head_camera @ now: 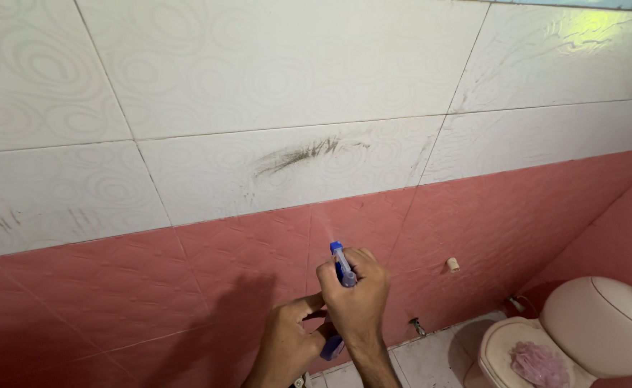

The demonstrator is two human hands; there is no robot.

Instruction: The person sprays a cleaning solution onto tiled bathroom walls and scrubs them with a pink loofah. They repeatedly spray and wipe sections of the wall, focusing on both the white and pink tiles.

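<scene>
My right hand (pixel 355 302) is wrapped around the top of a blue spray bottle (pixel 340 261), its nozzle aimed up at the wall. My left hand (pixel 287 341) sits just below and to the left, touching the bottle's lower part (pixel 332 349). Straight above the nozzle, a dark smeared streak of dirt (pixel 303 154) crosses a white patterned wall tile. A faint mist shows between nozzle and tile. Most of the bottle's body is hidden by my hands.
The wall is white tile above and pink tile (pixel 115 287) below, with smaller dark marks (pixel 3 221) at left. A cream toilet (pixel 582 334) with raised lid stands at lower right, a pink scrub puff (pixel 540 364) on its seat. A small wall valve (pixel 418 327) is near the floor.
</scene>
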